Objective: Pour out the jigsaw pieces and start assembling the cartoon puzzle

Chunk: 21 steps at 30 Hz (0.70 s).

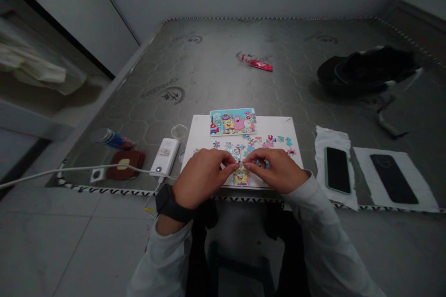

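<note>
My left hand (208, 172), with a dark watch on its wrist, is closed in a pinch over the front of a white board (200, 130). Facing it, my right hand (277, 169) pinches too, and the fingertips of both hands nearly meet at a small jigsaw puzzle piece (241, 164), partly hidden by the fingers. Right below the fingertips lies a joined puzzle section (240, 177) showing a yellow cartoon face. Loose jigsaw pieces (270, 141) in pink and blue are scattered behind the hands. A colourful cartoon picture card (232, 122) lies at the board's back edge.
Left of the board are a white power bank (165, 157) with a cable, a brown case (126, 164) and a blue can (113, 139). On the right, two phones lie on white tissues (332, 137). Farther back are a red packet (256, 62) and a black bag (365, 72).
</note>
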Motion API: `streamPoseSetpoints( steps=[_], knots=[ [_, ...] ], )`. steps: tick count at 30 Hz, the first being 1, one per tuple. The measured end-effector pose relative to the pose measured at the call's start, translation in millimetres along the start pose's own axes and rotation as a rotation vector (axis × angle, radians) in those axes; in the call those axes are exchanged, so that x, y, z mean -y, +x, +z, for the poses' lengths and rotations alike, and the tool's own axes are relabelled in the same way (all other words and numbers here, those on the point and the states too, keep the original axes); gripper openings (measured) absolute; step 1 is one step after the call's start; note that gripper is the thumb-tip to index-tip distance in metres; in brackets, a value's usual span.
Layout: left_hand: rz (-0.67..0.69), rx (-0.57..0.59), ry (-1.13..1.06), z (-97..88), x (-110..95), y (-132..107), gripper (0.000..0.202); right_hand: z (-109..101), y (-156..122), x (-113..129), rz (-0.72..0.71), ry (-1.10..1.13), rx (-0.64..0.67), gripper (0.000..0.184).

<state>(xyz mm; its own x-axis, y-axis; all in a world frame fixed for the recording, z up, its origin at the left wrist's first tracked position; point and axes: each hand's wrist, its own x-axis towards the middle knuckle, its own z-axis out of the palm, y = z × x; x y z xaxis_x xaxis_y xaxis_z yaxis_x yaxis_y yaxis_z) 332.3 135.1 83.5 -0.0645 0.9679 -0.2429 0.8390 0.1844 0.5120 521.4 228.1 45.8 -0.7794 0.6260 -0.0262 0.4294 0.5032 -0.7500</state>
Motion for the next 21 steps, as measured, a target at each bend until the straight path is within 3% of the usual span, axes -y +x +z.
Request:
streamPoseSetpoints(
  steps=[6, 13, 21],
  knots=[
    [-0.015, 0.026, 0.025, 2.6, 1, 1, 0.026, -2, 1, 2, 0.011, -0.004, -0.006, 0.016],
    [-0.042, 0.101, 0.032, 22.3, 8, 14, 0.019, -8, -6, -4, 0.157, -0.084, 0.118, 0.018],
    [-0.249, 0.050, 0.162, 30.6, 4, 23, 0.027, -3, -4, 4, 0.265, -0.128, 0.284, 0.022]
  ],
)
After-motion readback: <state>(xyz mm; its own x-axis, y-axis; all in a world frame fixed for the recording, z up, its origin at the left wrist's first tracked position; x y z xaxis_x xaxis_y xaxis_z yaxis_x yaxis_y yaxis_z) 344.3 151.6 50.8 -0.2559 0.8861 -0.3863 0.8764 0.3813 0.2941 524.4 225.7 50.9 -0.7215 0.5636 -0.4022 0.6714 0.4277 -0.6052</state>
